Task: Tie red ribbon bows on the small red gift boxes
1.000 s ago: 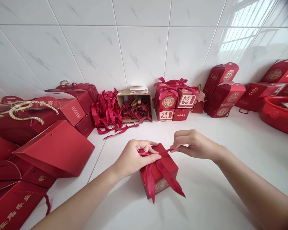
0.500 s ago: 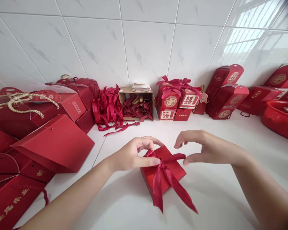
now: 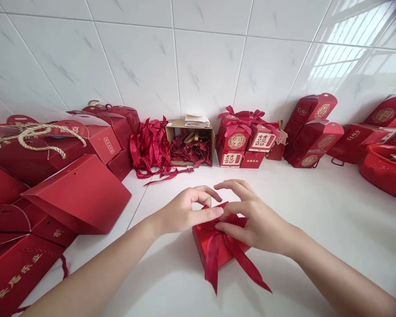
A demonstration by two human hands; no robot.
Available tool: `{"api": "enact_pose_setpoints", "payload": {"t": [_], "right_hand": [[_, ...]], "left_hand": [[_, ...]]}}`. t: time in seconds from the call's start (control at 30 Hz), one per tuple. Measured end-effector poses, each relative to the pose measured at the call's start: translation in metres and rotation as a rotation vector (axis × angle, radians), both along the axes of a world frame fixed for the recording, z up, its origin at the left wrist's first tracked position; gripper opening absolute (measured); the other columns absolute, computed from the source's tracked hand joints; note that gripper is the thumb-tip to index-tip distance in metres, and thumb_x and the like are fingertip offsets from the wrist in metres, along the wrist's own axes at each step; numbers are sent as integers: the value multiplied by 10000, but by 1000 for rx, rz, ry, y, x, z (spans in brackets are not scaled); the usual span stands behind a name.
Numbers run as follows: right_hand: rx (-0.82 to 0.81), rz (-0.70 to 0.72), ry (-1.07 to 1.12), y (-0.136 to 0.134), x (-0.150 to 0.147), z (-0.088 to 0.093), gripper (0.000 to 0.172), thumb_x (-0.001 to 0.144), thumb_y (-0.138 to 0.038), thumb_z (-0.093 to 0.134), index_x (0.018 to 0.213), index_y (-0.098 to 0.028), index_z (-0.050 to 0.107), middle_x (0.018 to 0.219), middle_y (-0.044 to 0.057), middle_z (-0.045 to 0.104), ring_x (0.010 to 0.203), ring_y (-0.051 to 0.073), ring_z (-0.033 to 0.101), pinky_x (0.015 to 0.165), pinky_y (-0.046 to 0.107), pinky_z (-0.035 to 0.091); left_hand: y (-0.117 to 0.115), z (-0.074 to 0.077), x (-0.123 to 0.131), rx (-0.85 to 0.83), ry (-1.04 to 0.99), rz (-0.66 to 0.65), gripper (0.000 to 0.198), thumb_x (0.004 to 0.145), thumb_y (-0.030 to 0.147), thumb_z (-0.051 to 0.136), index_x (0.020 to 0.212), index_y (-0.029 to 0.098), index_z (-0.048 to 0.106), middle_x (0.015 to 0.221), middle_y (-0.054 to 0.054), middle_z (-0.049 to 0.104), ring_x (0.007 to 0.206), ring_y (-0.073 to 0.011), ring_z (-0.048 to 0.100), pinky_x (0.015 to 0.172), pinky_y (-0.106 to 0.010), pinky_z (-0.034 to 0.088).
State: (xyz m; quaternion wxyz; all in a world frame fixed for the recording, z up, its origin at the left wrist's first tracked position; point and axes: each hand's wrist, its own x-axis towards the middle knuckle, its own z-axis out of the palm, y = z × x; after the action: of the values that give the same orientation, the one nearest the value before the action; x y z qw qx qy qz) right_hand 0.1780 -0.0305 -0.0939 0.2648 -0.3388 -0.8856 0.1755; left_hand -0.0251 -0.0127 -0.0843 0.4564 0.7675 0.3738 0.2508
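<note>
At lower centre, the right hand (image 3: 260,223) has come in beside the left hand (image 3: 181,213) over the box (image 3: 223,252), bringing both to its ribbon (image 3: 212,260); whether either pinches it, I cannot tell.

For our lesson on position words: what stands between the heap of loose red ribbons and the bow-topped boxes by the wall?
In the head view, an open cardboard box stands between the ribbon heap and the bow-topped boxes.
</note>
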Motion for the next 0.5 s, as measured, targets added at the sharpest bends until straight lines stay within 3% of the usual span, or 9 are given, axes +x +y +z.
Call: {"api": "enact_pose_setpoints", "payload": {"t": [0.13,0.3,0.4,0.5], "right_hand": [[20,15,-21,-1,0,0,108,825,-235,645,741,-218,711,1286,70,469,1261,260,358,998,412,422],[52,28,-11,0,-2,-1,144,822,-213,638,684,-201,679,1274,63,482,1243,254,378,1007,412,410],[61,24,-19,0,-5,-1,144,815,-207,643,673,-193,661,1273,63,489,1243,261,381,1004,412,412],[49,9,-38,-1,-4,2,132,853,-217,601,738,-196,663,1242,69,514,1225,246,407,996,402,418]], "left_hand": [[2,-3,-1,217,105,61,280,809,294,597,563,166,561,1053,-47,585,1075,-209,522,989,-379,372],[5,-5,-2,319,169,72,302,802,297,596,536,167,538,1029,-40,559,1049,-209,503,969,-358,377],[5,-4,-3,344,190,86,327,793,292,597,509,163,498,1027,-41,536,1035,-217,498,962,-365,369],[6,-2,-5,224,154,82,326,806,353,594,547,167,528,1052,-45,528,1049,-235,497,977,-389,351]]}}
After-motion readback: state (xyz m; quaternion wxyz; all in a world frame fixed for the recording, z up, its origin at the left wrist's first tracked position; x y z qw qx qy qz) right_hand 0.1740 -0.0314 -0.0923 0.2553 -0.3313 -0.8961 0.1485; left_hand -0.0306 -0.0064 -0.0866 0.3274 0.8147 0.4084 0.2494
